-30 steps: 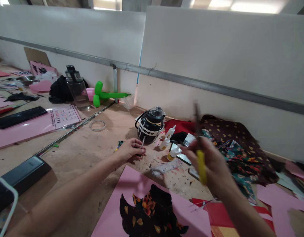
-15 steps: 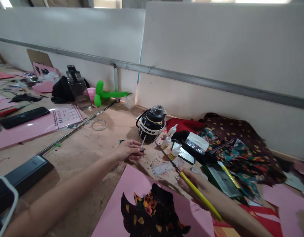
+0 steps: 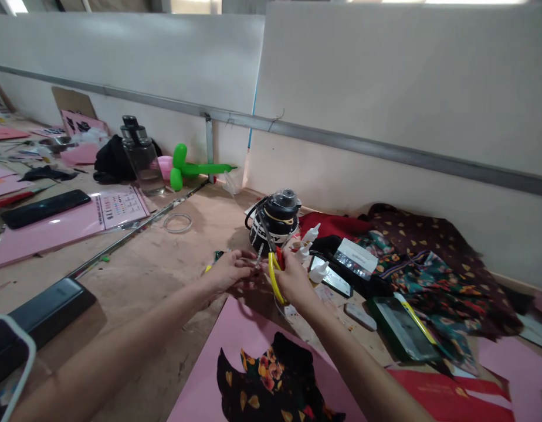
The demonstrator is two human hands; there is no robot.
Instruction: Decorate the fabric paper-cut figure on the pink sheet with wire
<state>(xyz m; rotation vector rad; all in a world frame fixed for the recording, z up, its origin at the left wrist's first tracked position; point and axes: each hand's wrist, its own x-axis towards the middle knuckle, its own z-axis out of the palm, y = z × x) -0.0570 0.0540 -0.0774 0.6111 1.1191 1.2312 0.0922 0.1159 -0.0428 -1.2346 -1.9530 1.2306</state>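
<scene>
My left hand is closed, its fingertips pinching a thin whitish beaded-looking strand that stands up in front of the black bottle. In my right hand are scissors with yellow and red handles. Their blades point up and away, in front of the bottle. The two hands nearly meet, and I cannot tell whether the blades touch the strand. Below them lies a pink sheet bearing a dark patterned fabric cutout. White-tipped glue bottles stand just right of my right hand.
Patterned fabric, a green-edged case and a red packet lie right. To the left are a power bank, a phone, a clear bottle and a green balloon. A white board wall stands behind.
My right hand has moved up and left with the scissors, from above the sheet's right side to beside my left hand. My left hand has stayed nearly in place.
</scene>
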